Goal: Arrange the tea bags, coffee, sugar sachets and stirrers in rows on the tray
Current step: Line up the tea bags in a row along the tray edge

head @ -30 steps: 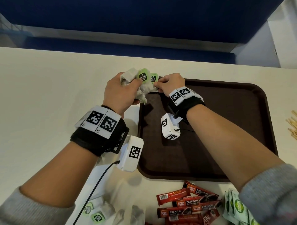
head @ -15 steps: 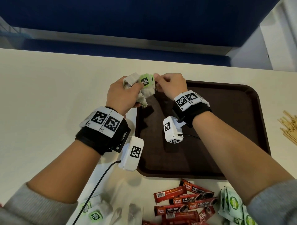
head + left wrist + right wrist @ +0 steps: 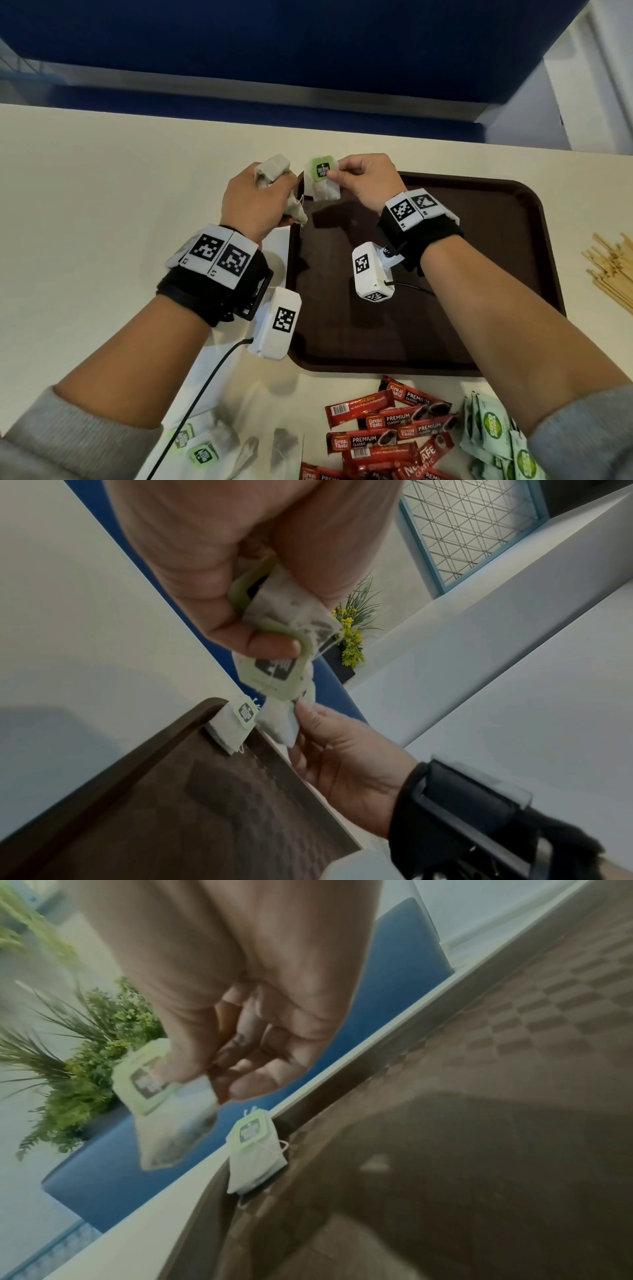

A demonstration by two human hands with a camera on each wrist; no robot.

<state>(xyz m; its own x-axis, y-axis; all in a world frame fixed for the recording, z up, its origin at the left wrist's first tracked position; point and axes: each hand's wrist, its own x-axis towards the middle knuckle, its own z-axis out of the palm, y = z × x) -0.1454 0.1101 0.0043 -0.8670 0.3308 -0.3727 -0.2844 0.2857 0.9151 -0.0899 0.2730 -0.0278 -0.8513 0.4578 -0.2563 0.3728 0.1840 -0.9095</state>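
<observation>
Since a second ago the hands have drawn apart: the right hand (image 3: 364,178) has pulled one tea bag (image 3: 322,181) free of the bunch (image 3: 274,186) that the left hand (image 3: 255,202) clutches. The right thumb and fingers pinch that bag by its green tag, above the far left corner of the tray (image 3: 513,212). Another bag (image 3: 255,1153) lies in that corner. On the table (image 3: 102,192), near side, lie more bags (image 3: 202,452), coffee sticks (image 3: 390,431) and sugar sachets (image 3: 489,431); stirrers (image 3: 613,267) lie right.
</observation>
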